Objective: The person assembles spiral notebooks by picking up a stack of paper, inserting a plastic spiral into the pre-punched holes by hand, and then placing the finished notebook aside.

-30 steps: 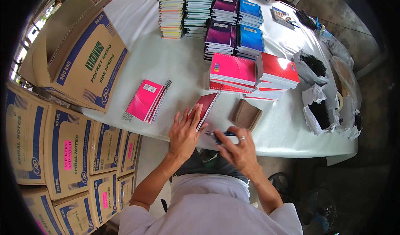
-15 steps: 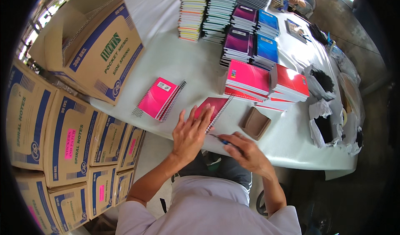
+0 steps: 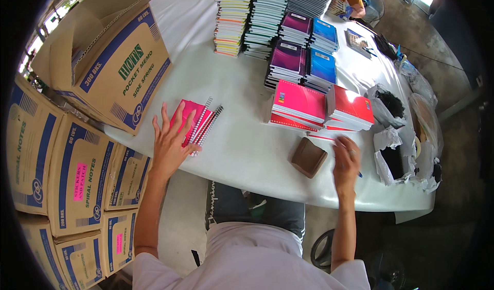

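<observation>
My left hand (image 3: 172, 139) spreads its fingers over a small pile of pink spiral notebooks (image 3: 189, 116) near the table's front edge, with the thumb by their lower right corner. White wire coils run along the notebooks' right side. My right hand (image 3: 346, 162) is curled round a slim tool with a blue handle (image 3: 360, 175), mostly hidden by the palm. Its fingertips are just below the red notebooks (image 3: 351, 104), by a thin red-edged one lying flat (image 3: 320, 136). A brown block-like holder (image 3: 309, 157) sits left of this hand.
Pink notebooks (image 3: 299, 100) are stacked beside the red ones. Purple (image 3: 287, 56), blue (image 3: 323, 66), green (image 3: 267, 12) and orange-edged (image 3: 234, 20) stacks stand behind. Cartons (image 3: 118, 74) line the left. Torn white packs of black coils (image 3: 391, 159) lie right. Another person's arm (image 3: 355, 2) shows far back.
The notebook worked on at the front middle now lies on the left pile, under my left hand. My right hand has moved right with its tool, toward the red notebooks.
</observation>
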Demonstrator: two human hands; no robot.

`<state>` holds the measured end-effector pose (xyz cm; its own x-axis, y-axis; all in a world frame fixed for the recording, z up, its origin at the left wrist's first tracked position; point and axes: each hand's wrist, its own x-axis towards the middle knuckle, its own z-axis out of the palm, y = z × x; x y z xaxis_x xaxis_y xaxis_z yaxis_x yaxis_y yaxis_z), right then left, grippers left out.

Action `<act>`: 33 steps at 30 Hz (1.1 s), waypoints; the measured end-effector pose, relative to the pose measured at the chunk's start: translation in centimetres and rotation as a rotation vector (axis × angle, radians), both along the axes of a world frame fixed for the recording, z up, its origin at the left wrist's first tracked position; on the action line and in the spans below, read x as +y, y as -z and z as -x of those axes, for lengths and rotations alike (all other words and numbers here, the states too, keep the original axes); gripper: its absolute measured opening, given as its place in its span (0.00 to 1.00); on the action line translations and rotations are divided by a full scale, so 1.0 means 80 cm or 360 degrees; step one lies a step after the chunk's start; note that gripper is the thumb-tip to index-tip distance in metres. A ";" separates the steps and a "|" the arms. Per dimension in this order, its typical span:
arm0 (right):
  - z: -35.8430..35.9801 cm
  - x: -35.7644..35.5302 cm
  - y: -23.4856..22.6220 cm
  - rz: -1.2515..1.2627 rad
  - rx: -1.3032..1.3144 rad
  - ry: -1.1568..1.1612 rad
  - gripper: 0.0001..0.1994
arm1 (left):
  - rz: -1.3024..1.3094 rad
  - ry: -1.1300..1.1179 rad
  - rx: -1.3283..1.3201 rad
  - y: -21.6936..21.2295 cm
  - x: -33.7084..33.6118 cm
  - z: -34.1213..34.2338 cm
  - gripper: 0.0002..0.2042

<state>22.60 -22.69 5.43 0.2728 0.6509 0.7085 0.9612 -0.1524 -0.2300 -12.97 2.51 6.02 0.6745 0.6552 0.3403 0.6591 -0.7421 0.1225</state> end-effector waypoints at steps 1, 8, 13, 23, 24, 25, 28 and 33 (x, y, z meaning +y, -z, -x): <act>0.014 0.032 -0.015 0.0052 -0.0051 -0.0166 0.17 | -0.0026 0.0048 -0.0065 -0.003 -0.007 -0.013 0.43; 0.016 0.152 0.000 0.0121 -0.0395 -0.0256 0.19 | -0.0079 0.0309 -0.0260 -0.014 -0.054 -0.068 0.30; 0.027 0.142 0.003 0.0042 -0.0529 -0.0241 0.15 | 0.0049 0.0343 -0.0341 0.010 -0.056 -0.071 0.27; 0.011 0.145 -0.059 0.0320 0.0336 -0.0280 0.07 | 0.0742 0.0648 -0.0828 0.015 -0.061 -0.154 0.25; 0.010 0.145 -0.061 0.0343 0.0376 -0.0276 0.06 | 0.0814 0.0639 -0.0849 0.019 -0.058 -0.165 0.25; 0.010 0.146 -0.064 0.0346 0.0399 -0.0293 0.06 | 0.0884 0.0625 -0.0871 0.024 -0.053 -0.175 0.26; 0.015 0.148 -0.065 0.0343 0.0452 -0.0319 0.07 | 0.1125 0.0648 -0.1279 0.034 -0.038 -0.198 0.24; 0.017 0.143 -0.052 0.0288 0.0263 -0.0291 0.08 | 0.1085 0.0621 -0.1310 0.040 -0.039 -0.216 0.24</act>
<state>21.22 -11.27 9.58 0.2415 0.8115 0.5321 0.9283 -0.0334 -0.3704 4.28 -0.62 2.78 0.6094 0.6677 0.4275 -0.0698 -0.4920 0.8678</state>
